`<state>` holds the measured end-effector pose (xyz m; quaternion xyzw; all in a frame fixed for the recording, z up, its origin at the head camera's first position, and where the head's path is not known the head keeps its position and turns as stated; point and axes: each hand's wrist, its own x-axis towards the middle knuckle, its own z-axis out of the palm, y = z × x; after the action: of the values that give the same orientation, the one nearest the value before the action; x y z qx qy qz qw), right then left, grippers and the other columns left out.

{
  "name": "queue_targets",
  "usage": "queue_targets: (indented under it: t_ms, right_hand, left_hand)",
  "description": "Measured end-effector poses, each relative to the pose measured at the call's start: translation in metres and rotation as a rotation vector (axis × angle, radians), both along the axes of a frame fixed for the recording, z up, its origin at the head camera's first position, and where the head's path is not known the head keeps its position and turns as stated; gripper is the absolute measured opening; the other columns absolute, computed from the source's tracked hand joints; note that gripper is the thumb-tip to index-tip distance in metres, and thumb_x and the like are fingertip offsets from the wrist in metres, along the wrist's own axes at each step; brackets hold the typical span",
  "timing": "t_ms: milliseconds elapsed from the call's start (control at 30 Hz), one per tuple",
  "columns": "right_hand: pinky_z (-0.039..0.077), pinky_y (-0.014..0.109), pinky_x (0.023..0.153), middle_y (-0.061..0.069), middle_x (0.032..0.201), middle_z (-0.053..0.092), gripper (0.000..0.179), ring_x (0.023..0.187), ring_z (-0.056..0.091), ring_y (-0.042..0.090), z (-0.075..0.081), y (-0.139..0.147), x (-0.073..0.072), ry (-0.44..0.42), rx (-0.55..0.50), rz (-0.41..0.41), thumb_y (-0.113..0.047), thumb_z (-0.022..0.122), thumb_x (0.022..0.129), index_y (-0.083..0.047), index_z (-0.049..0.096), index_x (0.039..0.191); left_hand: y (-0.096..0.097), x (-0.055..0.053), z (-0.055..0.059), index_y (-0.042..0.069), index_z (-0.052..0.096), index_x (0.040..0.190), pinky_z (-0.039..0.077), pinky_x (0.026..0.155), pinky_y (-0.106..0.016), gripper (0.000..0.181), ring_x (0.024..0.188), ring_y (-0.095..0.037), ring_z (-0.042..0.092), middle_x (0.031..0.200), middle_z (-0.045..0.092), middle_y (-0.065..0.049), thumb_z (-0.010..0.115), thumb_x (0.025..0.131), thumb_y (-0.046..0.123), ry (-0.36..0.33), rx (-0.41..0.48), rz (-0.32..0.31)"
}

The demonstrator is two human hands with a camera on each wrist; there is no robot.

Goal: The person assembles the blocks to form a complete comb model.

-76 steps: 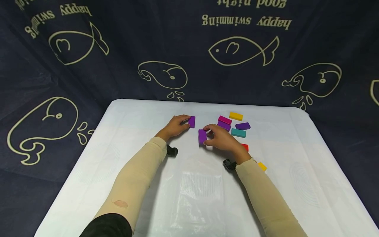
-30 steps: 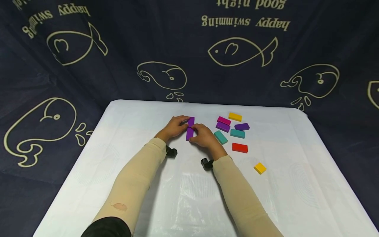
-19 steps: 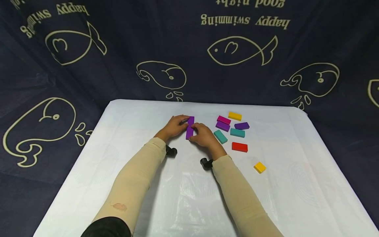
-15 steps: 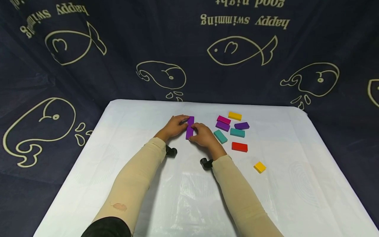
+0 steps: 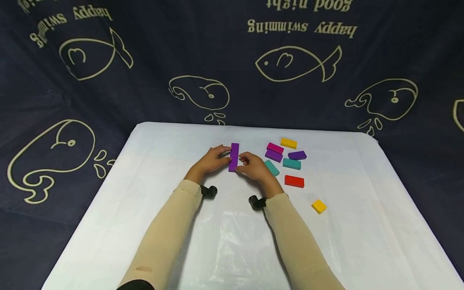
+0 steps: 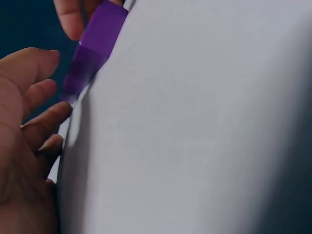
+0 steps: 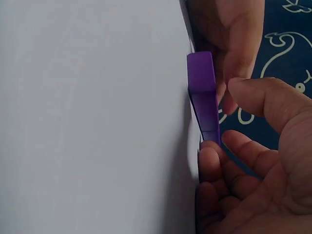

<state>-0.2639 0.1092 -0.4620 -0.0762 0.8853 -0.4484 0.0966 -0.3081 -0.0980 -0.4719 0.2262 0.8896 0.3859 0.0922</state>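
Observation:
Two purple blocks lie end to end on the white-covered table, a far one (image 5: 235,149) and a near one (image 5: 233,164), forming a straight strip. My left hand (image 5: 211,160) is along the strip's left side, its fingers spread and loosely bent, with the fingertips right at the purple edge. On the opposite side is my right hand (image 5: 256,167), its thumb close to the strip's near end and its index finger a little off the side. The right wrist view shows the near purple block (image 7: 202,73) between both hands, with a gap under the right thumb.
Right of the hands lie loose blocks: yellow (image 5: 288,143), magenta (image 5: 275,148), purple (image 5: 274,156), dark purple (image 5: 297,155), teal (image 5: 292,163) and red (image 5: 294,181). Another teal block (image 5: 272,168) is partly behind the right hand. A small yellow block (image 5: 319,206) lies nearer.
My right hand brought a purple block leftward and set it against the near end of the first one. Since then its fingers have loosened and drawn slightly right; my left hand has shifted slightly nearer.

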Motion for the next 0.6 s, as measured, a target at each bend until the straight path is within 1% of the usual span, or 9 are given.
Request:
queue_targets:
  t_ms: [67, 133, 233, 367, 467, 600]
  right_hand:
    - [0.047, 0.038, 0.096, 0.012, 0.118, 0.063, 0.047, 0.106, 0.055, 0.026, 0.0, 0.002, 0.001, -0.005, -0.005, 0.001, -0.017, 0.073, 0.087, -0.003, 0.059, 0.129]
    - [0.048, 0.039, 0.097, 0.012, 0.119, 0.063, 0.046, 0.107, 0.055, 0.026, 0.001, 0.004, 0.001, -0.015, -0.009, 0.01, -0.018, 0.073, 0.087, -0.003, 0.06, 0.129]
    - [0.048, 0.039, 0.096, 0.013, 0.12, 0.063, 0.046, 0.108, 0.056, 0.026, 0.005, 0.007, 0.001, -0.017, -0.018, 0.031, -0.017, 0.072, 0.088, -0.003, 0.059, 0.13]
    - [0.051, 0.04, 0.09, 0.013, 0.125, 0.063, 0.047, 0.11, 0.057, 0.027, 0.014, 0.012, 0.002, -0.008, -0.054, 0.048, -0.018, 0.071, 0.09, -0.004, 0.058, 0.133]
    - [0.053, 0.041, 0.086, 0.011, 0.129, 0.062, 0.048, 0.112, 0.059, 0.026, 0.019, 0.017, 0.007, -0.001, -0.064, 0.064, -0.021, 0.07, 0.091, -0.007, 0.057, 0.135]
    - [0.052, 0.042, 0.09, 0.009, 0.13, 0.061, 0.048, 0.111, 0.059, 0.025, 0.019, 0.029, 0.014, 0.027, -0.04, 0.09, -0.023, 0.069, 0.092, -0.008, 0.057, 0.136]
  left_hand:
    - [-0.001, 0.005, 0.0, 0.008, 0.053, 0.143, 0.001, 0.121, -0.046, 0.05, 0.148, -0.03, 0.024, 0.152, 0.043, -0.015, 0.061, 0.097, 0.026, 0.0, 0.006, -0.001]
    - [-0.002, 0.007, -0.001, 0.008, 0.054, 0.142, 0.001, 0.121, -0.046, 0.05, 0.148, -0.03, 0.024, 0.152, 0.042, -0.015, 0.062, 0.097, 0.026, -0.001, 0.018, -0.002]
    - [-0.002, 0.006, -0.003, 0.009, 0.057, 0.14, 0.002, 0.121, -0.047, 0.048, 0.147, -0.031, 0.025, 0.151, 0.044, -0.015, 0.065, 0.095, 0.025, 0.022, 0.032, -0.009]
    - [0.0, 0.002, -0.006, 0.008, 0.059, 0.138, 0.003, 0.121, -0.049, 0.047, 0.146, -0.032, 0.027, 0.148, 0.048, -0.015, 0.066, 0.095, 0.025, 0.067, 0.052, -0.017]
    - [0.001, 0.002, -0.009, 0.007, 0.059, 0.137, 0.004, 0.121, -0.048, 0.047, 0.146, -0.032, 0.029, 0.146, 0.051, -0.014, 0.066, 0.095, 0.025, 0.067, 0.067, -0.002]
    - [0.0, 0.004, -0.012, 0.009, 0.061, 0.136, 0.005, 0.122, -0.046, 0.047, 0.145, -0.031, 0.03, 0.144, 0.053, -0.014, 0.068, 0.093, 0.025, 0.047, 0.074, 0.04]
